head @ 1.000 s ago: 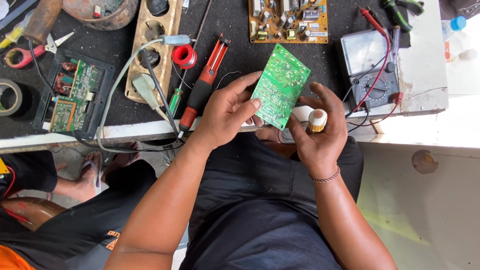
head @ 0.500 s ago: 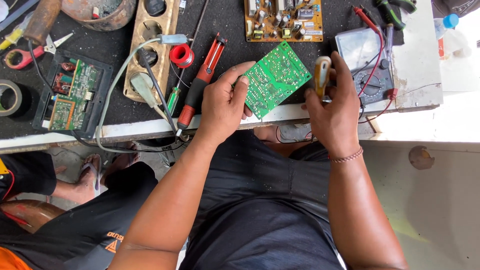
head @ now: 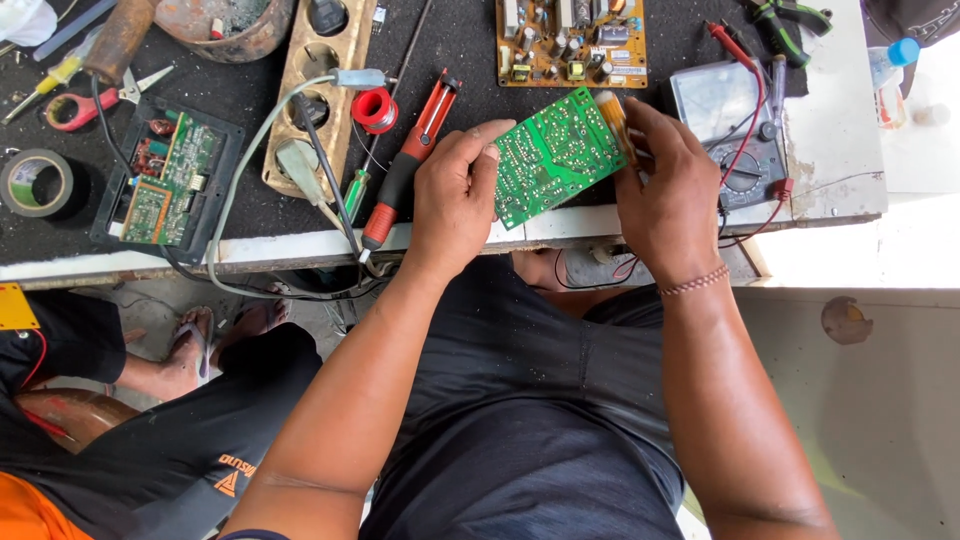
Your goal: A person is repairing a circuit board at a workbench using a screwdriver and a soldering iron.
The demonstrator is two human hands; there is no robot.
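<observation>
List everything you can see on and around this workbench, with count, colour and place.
green circuit board: 1, green, held above bench edge
amber-handled tool: 1, amber, at board's right edge
orange circuit board: 1, orange-brown, top centre
multimeter: 1, grey, right, red lead across it
red-handled tool: 1, red and black, left of board
solder spool: 1, red, centre
wooden socket strip: 1, tan, upper left
open device: 1, black case, green boards, left
tape roll: 1, dark, far left
pliers: 1, red handles, upper left
left hand: holds board's left edge
right hand: holds amber-handled tool
</observation>
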